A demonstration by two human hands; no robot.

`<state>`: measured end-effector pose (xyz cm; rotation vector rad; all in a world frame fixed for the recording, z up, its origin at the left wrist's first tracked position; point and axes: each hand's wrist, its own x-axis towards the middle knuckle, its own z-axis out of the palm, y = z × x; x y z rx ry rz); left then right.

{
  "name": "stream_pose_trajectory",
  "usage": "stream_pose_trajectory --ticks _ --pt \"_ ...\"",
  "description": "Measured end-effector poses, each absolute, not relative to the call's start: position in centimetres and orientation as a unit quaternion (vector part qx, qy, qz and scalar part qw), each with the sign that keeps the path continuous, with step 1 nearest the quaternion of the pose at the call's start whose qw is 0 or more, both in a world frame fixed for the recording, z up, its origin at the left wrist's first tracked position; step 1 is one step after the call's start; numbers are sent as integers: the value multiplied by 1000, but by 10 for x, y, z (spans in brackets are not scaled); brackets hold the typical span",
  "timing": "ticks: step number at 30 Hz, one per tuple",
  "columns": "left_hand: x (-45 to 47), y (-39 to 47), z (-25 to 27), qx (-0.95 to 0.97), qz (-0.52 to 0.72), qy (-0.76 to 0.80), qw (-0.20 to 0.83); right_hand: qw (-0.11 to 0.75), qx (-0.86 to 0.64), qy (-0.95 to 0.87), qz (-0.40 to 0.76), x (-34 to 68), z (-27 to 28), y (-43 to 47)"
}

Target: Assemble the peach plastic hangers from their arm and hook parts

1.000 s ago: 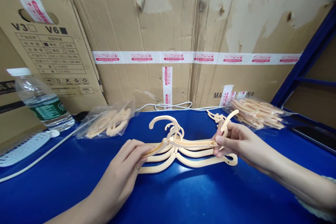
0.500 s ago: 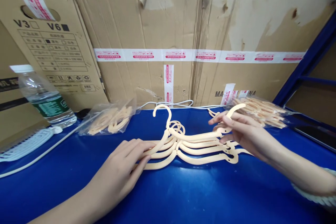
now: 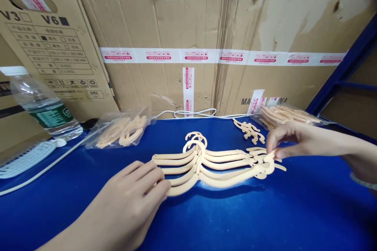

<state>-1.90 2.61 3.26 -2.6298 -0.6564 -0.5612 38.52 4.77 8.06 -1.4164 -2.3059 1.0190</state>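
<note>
A cream plastic clothes hanger (image 3: 226, 181) lies slightly tilted at the front of a row of matching hangers (image 3: 224, 157), its hook over theirs. Around its left end, the fingers of my left hand (image 3: 132, 196) are closed; that end is mostly hidden. My right hand (image 3: 290, 139) pinches the same hanger's right end between thumb and fingers. Thin curved strips stick out at the row's right ends, beneath my right hand. Beyond them, a small pile of loose curved cream pieces (image 3: 249, 130) rests on the blue table surface (image 3: 229, 219).
Clear bags of cream parts lie at the back left (image 3: 120, 131) and back right (image 3: 288, 114). A water bottle (image 3: 50, 110) and a white slotted object (image 3: 29, 159) stand at left beside a white cable (image 3: 41, 178). Cardboard (image 3: 165, 86) walls off the back.
The front hanger has come down and toward me onto the front of the row. My right hand has shifted to pinch its right end, uncovering the loose pieces. The view has shifted slightly.
</note>
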Motion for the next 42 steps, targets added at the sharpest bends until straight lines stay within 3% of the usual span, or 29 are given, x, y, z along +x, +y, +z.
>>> stream_pose_trajectory --ticks 9,18,29,42 --pt "-23 28 28 -946 -168 -217 171 -14 -544 -784 299 369 72 39" --pt "-28 40 18 -934 -183 -262 162 -59 -589 -773 228 366 66 47" --pt "-28 52 3 -919 -234 -239 207 -61 -622 -772 117 365 61 53" --pt "-25 56 -4 -914 -260 -235 205 -12 -624 -777 78 372 55 63"
